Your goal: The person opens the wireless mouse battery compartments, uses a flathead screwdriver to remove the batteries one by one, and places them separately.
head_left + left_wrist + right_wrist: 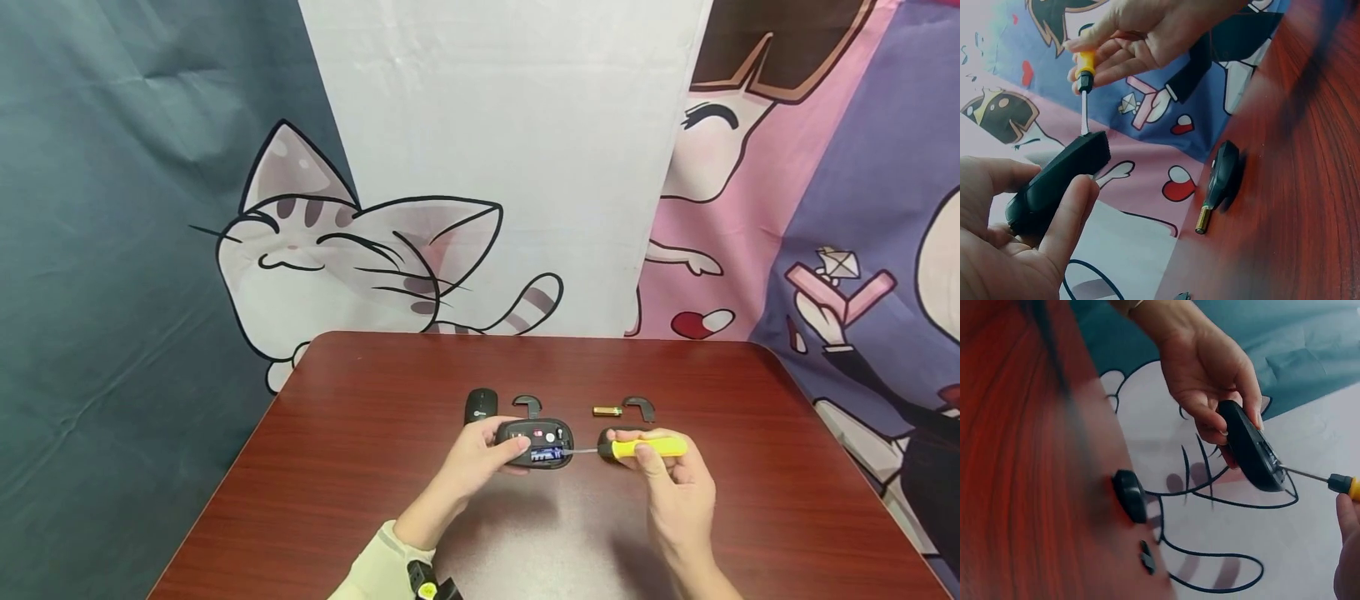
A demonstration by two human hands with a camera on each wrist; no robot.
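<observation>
Over the table, right hand grips yellow screwdriver, tip unclear. Left hand holds black mouse, blue battery exposed.

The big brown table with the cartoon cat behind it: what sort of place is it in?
Probably an indoor workspace, maybe for tinkering. Clues: a reddish-brown wood-grained table, a colourful cloth backdrop printed with a grey-striped cartoon cat, and a yellow-handled screwdriver at an oval black computer mouse.
</observation>
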